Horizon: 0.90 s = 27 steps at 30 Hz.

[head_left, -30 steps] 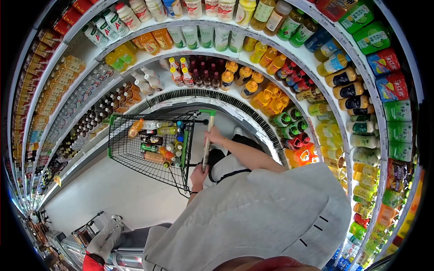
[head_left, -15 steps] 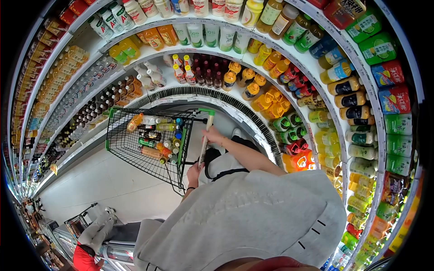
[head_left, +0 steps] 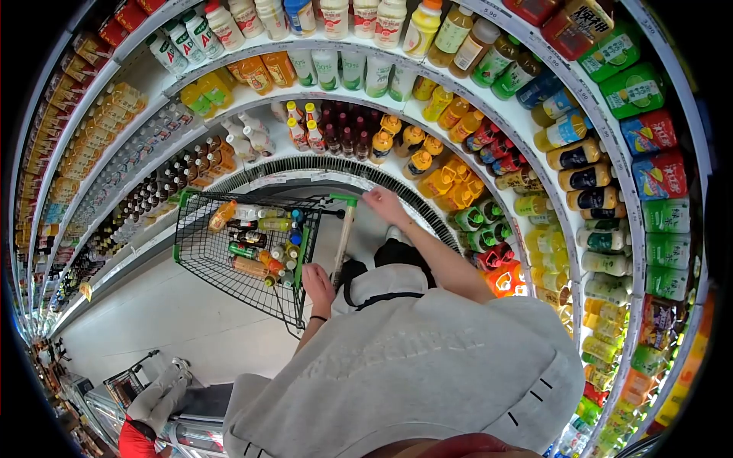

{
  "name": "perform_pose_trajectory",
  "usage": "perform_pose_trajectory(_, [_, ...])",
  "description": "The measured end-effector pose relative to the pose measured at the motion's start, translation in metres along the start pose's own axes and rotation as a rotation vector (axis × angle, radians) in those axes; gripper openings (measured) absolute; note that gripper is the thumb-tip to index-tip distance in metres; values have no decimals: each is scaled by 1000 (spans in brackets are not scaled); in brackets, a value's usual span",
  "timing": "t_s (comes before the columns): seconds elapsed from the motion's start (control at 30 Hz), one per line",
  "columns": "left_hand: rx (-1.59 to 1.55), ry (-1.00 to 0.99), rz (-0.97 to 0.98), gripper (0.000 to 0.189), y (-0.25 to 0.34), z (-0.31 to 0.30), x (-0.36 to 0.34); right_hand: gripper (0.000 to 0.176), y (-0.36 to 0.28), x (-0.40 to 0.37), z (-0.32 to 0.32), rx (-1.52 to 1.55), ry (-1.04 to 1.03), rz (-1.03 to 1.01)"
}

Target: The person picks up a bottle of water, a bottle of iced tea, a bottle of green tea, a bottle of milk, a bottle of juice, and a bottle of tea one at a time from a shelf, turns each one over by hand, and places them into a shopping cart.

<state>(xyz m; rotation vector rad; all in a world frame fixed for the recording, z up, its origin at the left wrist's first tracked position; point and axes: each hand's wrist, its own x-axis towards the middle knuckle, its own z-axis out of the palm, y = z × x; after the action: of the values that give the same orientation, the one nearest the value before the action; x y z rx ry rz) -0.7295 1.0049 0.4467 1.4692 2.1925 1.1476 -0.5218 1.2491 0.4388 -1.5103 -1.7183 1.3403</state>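
Note:
A wire shopping cart with green trim stands ahead and to the left, holding several drink bottles, among them an orange one. Its pale push handle runs between my two hands. My left hand is beside the cart's near end, off the handle, fingers loosely extended and nothing visible in them. My right hand is in the air to the right of the handle's green end, close in view to the lower shelf edge. It appears empty, with fingers loosely apart.
Curved drink shelves wrap around the front and right, stocked with bottles and packs. Orange bottles and green-capped bottles sit on the lower right shelf. Behind at lower left are a person in red and another cart.
Both hands have let go of the cart handle. My right hand has moved away to the right and up, the left slightly left. The cart appears slightly lower and further left in view.

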Motion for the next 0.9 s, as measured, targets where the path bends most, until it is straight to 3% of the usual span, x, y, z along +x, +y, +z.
perform_pose_trajectory(0.13, [-199, 51, -15, 24, 33, 38, 94, 33, -48, 46, -91, -29, 277, -193])
perform_pose_trajectory(0.17, [-368, 27, -113, 27, 37, 52, 119, 33, -79, 45, -116, 18, 325, -163])
perform_pose_trajectory(0.27, [-763, -42, -378, 33, 59, 98, 190, 33, -114, 68, -178, -11, 518, -318])
perform_pose_trajectory(0.33, [-1116, -210, -526, 40, 96, 117, 235, 32, -148, 75, -214, 5, 614, -339])
perform_pose_trajectory(0.4, [-1401, -447, -543, 45, 142, 130, 272, 29, -167, 88, -246, 62, 596, -373])
perform_pose_trajectory(0.53, [-1845, -664, -702, 58, 243, 150, 317, 31, -205, 100, -291, 25, 739, -613])
perform_pose_trajectory(0.83, [-2040, -777, -760, 62, 339, 226, 347, 40, -211, 136, -353, -171, 905, -655])
perform_pose_trajectory(0.9, [-2066, -785, -776, 62, 356, 232, 349, 44, -211, 150, -363, -245, 751, -451])
